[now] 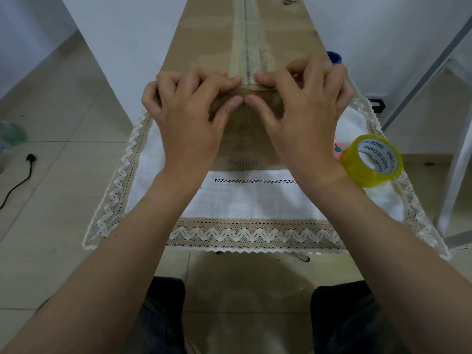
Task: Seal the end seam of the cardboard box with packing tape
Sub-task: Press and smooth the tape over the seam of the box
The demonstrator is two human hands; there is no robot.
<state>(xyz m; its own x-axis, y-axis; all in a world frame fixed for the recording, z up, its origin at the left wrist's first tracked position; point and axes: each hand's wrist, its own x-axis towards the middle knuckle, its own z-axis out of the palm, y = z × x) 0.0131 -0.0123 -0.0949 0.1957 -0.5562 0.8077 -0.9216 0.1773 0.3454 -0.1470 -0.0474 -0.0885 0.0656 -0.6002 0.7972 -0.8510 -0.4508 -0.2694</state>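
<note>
A long brown cardboard box [204,42] lies on the table and runs away from me, with an old tape strip along its top seam [246,47]. Clear tape [255,87] lies across the near top edge and down the end face. My left hand [189,111] and my right hand [301,108] sit side by side on that near end. Both forefingers press on the top edge and both thumbs press on the end face, almost touching. A yellow roll of packing tape [371,162] hangs round my right wrist.
A white cloth with lace trim [255,198] covers the small table. A blue cap [334,57] shows behind my right hand and something pink [337,149] lies beside the roll. A black cable [18,180] lies on the tiled floor at the left. A white frame [457,159] stands at the right.
</note>
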